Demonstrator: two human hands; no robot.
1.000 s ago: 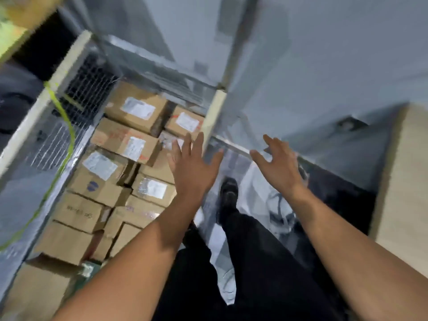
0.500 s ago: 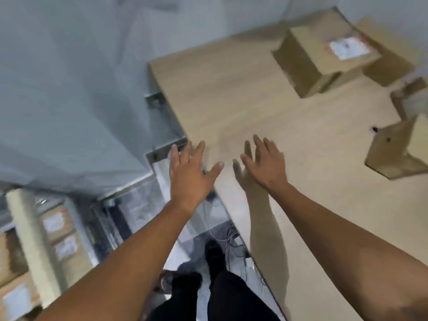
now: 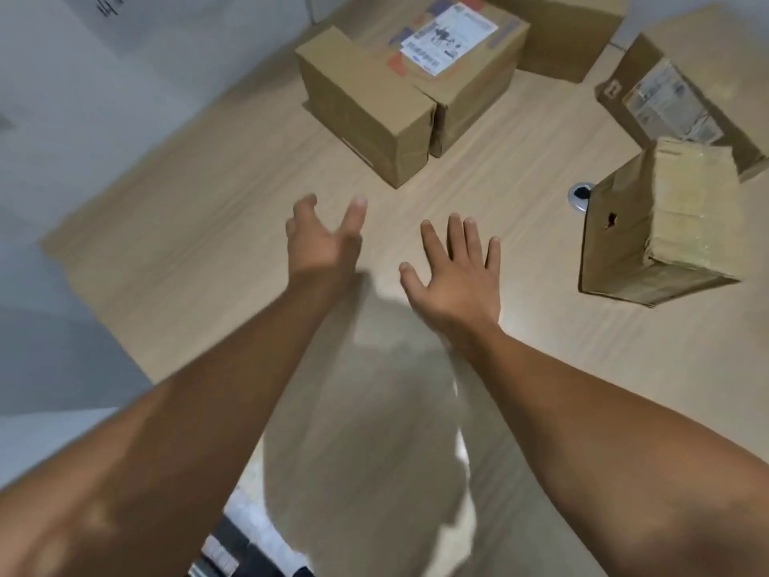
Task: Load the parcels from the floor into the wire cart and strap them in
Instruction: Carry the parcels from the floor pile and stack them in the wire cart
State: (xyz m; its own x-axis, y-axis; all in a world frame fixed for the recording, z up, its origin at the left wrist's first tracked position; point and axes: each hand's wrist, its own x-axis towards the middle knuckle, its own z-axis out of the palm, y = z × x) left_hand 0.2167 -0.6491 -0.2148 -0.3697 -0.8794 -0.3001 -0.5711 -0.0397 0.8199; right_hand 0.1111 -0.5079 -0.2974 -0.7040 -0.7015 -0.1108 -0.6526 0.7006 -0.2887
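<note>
My left grip (image 3: 322, 247) and right grip (image 3: 457, 276) hang spread and empty over the floor (image 3: 208, 226), so I judge a pickup is in hand: reach ahead and clasp the plain parcel (image 3: 366, 106) by its sides.

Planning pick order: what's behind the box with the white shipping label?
A plain brown box sits behind the labelled box, its left part covered by it and its top cut off by the frame. Whether they touch is hidden.
</note>
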